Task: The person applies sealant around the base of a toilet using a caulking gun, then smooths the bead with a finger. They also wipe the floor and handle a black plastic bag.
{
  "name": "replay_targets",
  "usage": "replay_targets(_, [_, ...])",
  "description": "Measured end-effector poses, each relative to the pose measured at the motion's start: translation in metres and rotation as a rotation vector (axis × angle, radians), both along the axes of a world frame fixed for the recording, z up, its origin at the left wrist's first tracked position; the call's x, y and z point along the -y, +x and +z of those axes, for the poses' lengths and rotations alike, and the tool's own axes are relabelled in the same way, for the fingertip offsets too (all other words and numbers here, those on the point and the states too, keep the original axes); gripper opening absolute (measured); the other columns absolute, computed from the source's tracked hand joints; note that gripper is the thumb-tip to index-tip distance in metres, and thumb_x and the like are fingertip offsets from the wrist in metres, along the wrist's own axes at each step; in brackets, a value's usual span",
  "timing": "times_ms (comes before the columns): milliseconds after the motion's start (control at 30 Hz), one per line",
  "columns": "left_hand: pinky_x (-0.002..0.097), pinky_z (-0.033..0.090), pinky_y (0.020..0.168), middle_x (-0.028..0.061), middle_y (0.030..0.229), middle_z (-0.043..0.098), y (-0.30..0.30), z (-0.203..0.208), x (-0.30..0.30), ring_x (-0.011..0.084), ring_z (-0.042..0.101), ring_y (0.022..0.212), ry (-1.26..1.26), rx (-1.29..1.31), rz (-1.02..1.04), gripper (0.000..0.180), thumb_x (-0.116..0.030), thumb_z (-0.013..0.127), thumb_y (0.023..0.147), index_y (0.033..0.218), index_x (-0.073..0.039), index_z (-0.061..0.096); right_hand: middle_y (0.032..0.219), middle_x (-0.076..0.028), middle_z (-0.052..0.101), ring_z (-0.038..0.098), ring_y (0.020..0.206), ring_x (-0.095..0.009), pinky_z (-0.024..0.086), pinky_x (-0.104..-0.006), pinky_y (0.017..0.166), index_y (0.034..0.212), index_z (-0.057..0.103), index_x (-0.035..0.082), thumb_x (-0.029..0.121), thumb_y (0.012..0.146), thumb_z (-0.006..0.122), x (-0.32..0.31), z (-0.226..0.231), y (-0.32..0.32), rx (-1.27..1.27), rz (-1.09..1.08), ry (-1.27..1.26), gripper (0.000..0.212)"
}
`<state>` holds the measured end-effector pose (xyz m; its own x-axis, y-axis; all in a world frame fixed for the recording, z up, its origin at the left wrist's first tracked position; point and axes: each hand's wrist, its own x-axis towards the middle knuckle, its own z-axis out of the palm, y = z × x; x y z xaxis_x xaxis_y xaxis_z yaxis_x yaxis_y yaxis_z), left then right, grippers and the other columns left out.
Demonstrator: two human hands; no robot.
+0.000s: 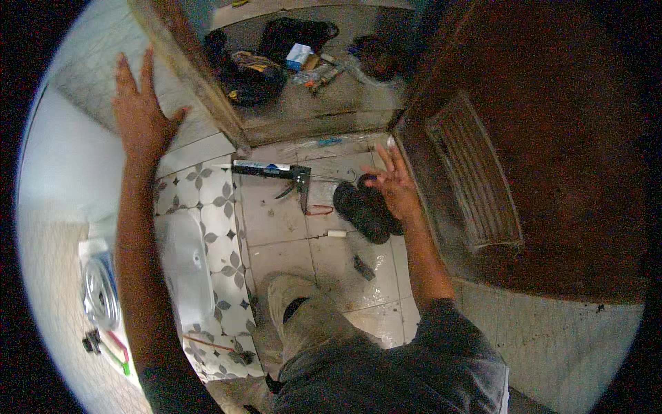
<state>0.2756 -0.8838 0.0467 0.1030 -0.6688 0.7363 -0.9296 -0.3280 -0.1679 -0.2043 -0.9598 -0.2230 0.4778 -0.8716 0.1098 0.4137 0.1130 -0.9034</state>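
My left hand point(143, 124) is raised at the upper left with its fingers spread and nothing in it. It is in front of the pale wall point(89, 138) beside the door frame; whether it touches the wall I cannot tell. At the centre right, my right hand point(394, 186) has its fingers apart near the edge of the brown door point(552, 159). A small bright spot shows by one fingertip, too blurred to name. Below that hand, a pair of black shoes point(360, 212) rests on the floor. Between my arms lies a black caulking gun point(276, 170) with a cartridge in it.
A white basin point(187, 269) is set among patterned tiles point(231, 265) on the left. Small white point(337, 234) and dark point(363, 268) pieces lie on the floor. Past the doorway sill point(317, 126) are a dark bag point(255, 79) and scattered items. The door has a slatted vent point(476, 172).
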Motion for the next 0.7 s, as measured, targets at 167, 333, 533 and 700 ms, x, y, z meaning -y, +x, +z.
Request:
replay_targets(167, [0.0764, 0.032, 0.117, 0.0213, 0.177, 0.016, 0.052, -0.007, 0.071, 0.0436, 0.024, 0.161, -0.158, 0.028, 0.040, 0.136, -0.041, 0.099, 0.068, 0.172, -0.032, 0.013, 0.172, -0.018, 0.033, 0.059, 0.138, -0.042, 0.059, -0.0424, 0.102, 0.173, 0.007, 0.029, 0.003, 0.098, 0.067, 0.060, 0.031, 0.022, 0.219, -0.003, 0.016, 0.100])
replay_targets(333, [0.0746, 0.030, 0.118, 0.0184, 0.177, 0.019, 0.059, -0.026, 0.105, 0.0372, 0.026, 0.162, -0.199, 0.045, 0.019, 0.133, -0.039, 0.100, 0.068, 0.171, -0.030, 0.017, 0.162, -0.018, 0.049, 0.062, 0.134, -0.035, 0.059, -0.0404, 0.100, 0.173, 0.003, 0.028, -0.001, 0.099, 0.064, 0.125, -0.013, 0.030, -0.032, -0.195, 0.013, 0.101])
replay_targets(533, [0.0538, 0.045, 0.113, 0.0267, 0.168, 0.035, 0.067, -0.036, 0.127, 0.0441, 0.045, 0.149, -0.317, 0.175, -0.063, 0.123, -0.041, 0.099, 0.065, 0.165, -0.012, 0.034, 0.149, -0.021, 0.060, 0.063, 0.132, -0.034, 0.055, -0.0408, 0.103, 0.173, -0.002, 0.019, -0.006, 0.096, 0.061, 0.275, -0.048, 0.040, -0.796, -0.489, -0.565, 0.103])
replay_targets(700, [0.0488, 0.051, 0.107, 0.0286, 0.162, 0.044, 0.087, -0.043, 0.127, 0.0460, 0.056, 0.137, -0.271, 0.272, 0.047, 0.117, -0.056, 0.093, 0.069, 0.159, -0.002, 0.042, 0.167, -0.032, 0.030, 0.043, 0.147, -0.051, 0.048, -0.0514, 0.114, 0.172, -0.005, 0.011, 0.000, 0.095, 0.064, 0.373, -0.035, 0.077, -1.063, -0.655, -1.077, 0.104])
